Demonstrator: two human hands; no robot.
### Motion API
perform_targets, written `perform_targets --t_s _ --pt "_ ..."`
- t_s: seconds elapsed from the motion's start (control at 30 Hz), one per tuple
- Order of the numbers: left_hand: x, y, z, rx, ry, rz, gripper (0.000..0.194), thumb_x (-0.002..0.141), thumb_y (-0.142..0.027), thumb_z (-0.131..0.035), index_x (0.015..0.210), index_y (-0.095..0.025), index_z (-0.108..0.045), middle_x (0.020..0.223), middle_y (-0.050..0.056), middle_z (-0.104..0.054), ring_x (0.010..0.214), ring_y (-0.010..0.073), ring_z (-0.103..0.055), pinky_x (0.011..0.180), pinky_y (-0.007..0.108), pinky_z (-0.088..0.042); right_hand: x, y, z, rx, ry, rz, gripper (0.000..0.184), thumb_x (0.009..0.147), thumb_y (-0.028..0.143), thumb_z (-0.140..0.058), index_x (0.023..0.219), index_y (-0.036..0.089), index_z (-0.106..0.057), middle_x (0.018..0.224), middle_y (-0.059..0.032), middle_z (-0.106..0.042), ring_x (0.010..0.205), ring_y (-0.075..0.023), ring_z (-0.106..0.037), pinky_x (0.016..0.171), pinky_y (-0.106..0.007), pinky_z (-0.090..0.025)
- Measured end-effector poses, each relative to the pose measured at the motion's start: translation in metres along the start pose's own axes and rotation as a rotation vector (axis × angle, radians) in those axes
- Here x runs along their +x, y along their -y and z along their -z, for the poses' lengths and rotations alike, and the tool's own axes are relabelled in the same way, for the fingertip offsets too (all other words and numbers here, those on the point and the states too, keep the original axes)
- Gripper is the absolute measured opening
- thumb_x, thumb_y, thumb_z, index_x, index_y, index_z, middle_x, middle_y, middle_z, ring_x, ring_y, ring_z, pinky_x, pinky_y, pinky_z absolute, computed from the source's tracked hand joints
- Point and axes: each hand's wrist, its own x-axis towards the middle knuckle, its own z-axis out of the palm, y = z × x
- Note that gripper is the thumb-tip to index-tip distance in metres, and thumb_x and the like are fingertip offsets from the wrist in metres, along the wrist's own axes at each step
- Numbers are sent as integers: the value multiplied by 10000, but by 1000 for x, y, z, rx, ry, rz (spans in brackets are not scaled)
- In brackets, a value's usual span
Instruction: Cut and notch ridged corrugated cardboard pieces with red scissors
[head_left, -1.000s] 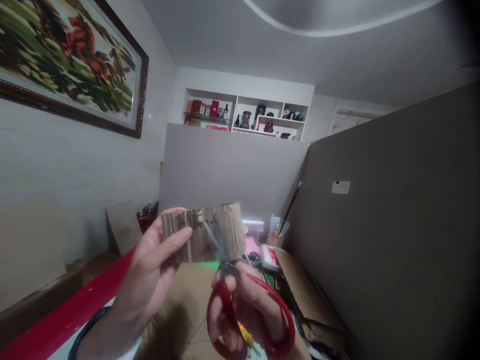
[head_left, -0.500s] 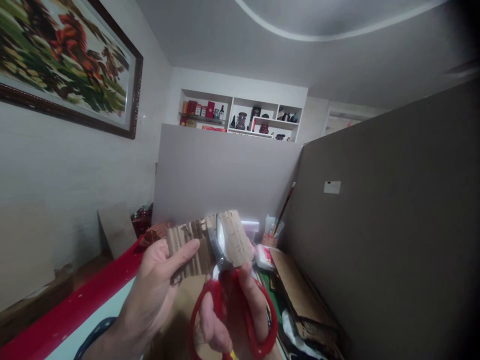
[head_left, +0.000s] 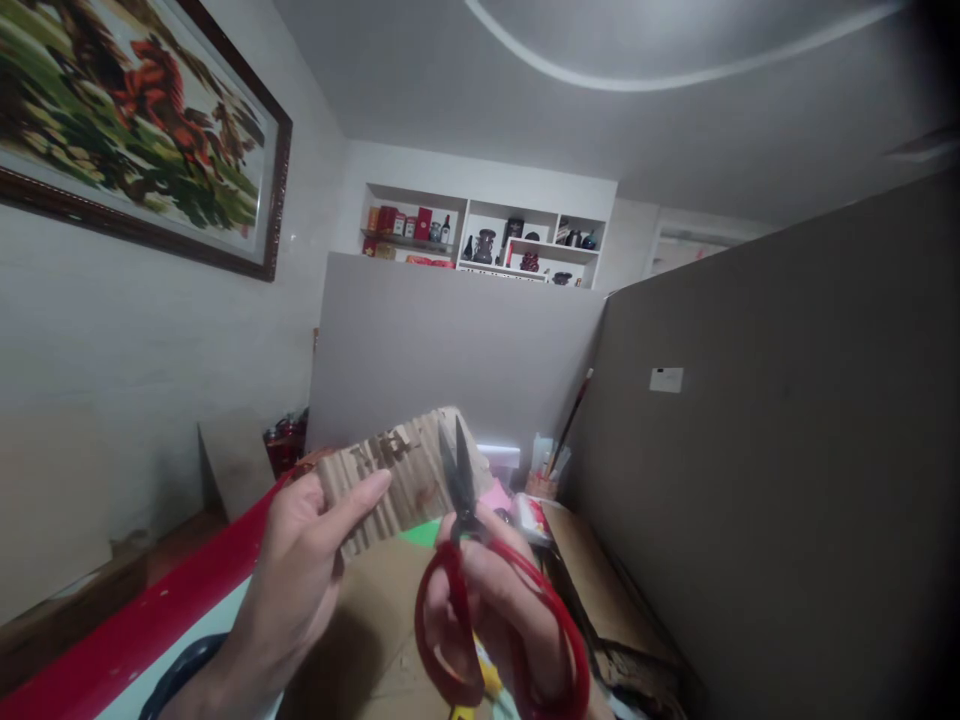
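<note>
A torn, ridged piece of cardboard (head_left: 401, 475) is pinched in my left hand (head_left: 307, 545), the thumb pressed flat across its near face. My right hand (head_left: 510, 600) grips red-handled scissors (head_left: 459, 480), with fingers through both loops. Their dark blades point up and stand slightly apart, in front of the cardboard's right part. Whether the blades touch the cardboard, I cannot tell. Behind the blades, the cardboard's right end looks paler and bends back. Below both hands lies a larger brown cardboard sheet (head_left: 375, 625), partly covered by them.
Grey partitions stand ahead and on the right (head_left: 787, 450). Along the right side lies stacked cardboard (head_left: 600, 570), near a pen holder (head_left: 541, 485) with a brush. A red table edge (head_left: 150, 610) runs along the left. Something yellow (head_left: 487, 675) shows under my right hand.
The scissors have come out of the cardboard and now stand in front of it, blades nearly together. My right hand has moved slightly right. The cardboard's right part has swung back toward the rest.
</note>
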Motion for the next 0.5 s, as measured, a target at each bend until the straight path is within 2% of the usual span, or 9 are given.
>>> perform_targets --t_s 0.1,0.2,0.27,0.37,0.43,0.5 --pt "1 2 3 74 -28 -33 196 780 -266 -846 954 -194 -788 852 24 -834 710 212 -768 725 287 -619 -5 15 -6 -68 -5 -24 310 932 481 -679 998 223 -520 637 40 -578 485 -84 -413 478 -223 -323" --pt "0 4 6 193 -53 -60 200 796 -341 -838 922 -199 -778 838 25 -821 795 241 -772 773 305 -610 -4 23 -8 -156 -70 21 343 900 494 -714 1004 227 -527 625 52 -579 461 -68 -418 439 -196 -297" --pt "-3 5 5 291 -71 -90 209 786 -364 -844 904 -205 -778 822 19 -805 840 241 -758 771 272 -591 0 22 -7 -249 -200 115 370 849 461 -783 1025 234 -549 665 51 -610 495 -76 -495 461 -190 -379" --pt "-13 7 -4 422 -82 -165 183 764 -356 -844 875 -235 -764 792 -14 -770 774 195 -705 703 209 -543 5 16 -7 -387 -415 295 406 798 364 -848 1066 262 -561 831 27 -672 718 -124 -659 640 -223 -543" --pt "-20 9 -12 486 -68 -197 154 764 -354 -825 834 -247 -739 741 -27 -736 697 175 -662 646 197 -510 7 9 -6 -497 -479 406 402 829 309 -826 1128 290 -559 916 20 -676 842 -145 -688 745 -257 -571" --pt "-27 12 -18 529 -57 -202 160 746 -369 -821 785 -251 -720 696 -27 -703 644 175 -639 599 207 -492 9 2 -6 -633 -512 500 412 874 270 -782 1206 323 -543 991 11 -668 889 -154 -679 785 -285 -565"
